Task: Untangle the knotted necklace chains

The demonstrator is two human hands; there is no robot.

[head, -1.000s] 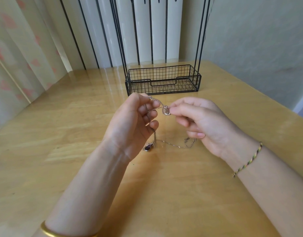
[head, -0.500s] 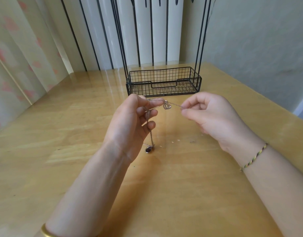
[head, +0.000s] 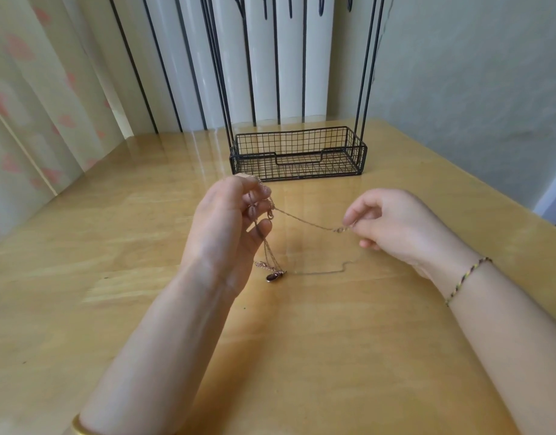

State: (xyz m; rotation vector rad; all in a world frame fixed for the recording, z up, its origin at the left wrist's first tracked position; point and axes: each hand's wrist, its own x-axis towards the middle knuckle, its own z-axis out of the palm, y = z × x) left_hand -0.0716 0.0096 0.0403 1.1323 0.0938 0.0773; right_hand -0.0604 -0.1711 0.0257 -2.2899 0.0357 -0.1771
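Note:
Thin necklace chains (head: 305,220) stretch between my two hands above the wooden table. My left hand (head: 229,224) pinches a bunch of chain at its fingertips. From it strands hang down to a dark oval pendant (head: 274,276) that touches the table. My right hand (head: 393,227) pinches the far end of one chain between thumb and forefinger, near a small clasp or charm (head: 340,229). A loose length of fine chain (head: 327,270) lies on the table between the pendant and my right hand.
A black wire basket (head: 298,155) with tall upright rods stands at the back middle of the yellow wooden table (head: 145,309). Curtains hang at the left, a grey wall at the right. The table's right edge runs near my right forearm.
My right hand has moved right and away from the left, drawing one chain out into a long taut span. The heart charm that sat between the hands has gone with the right hand.

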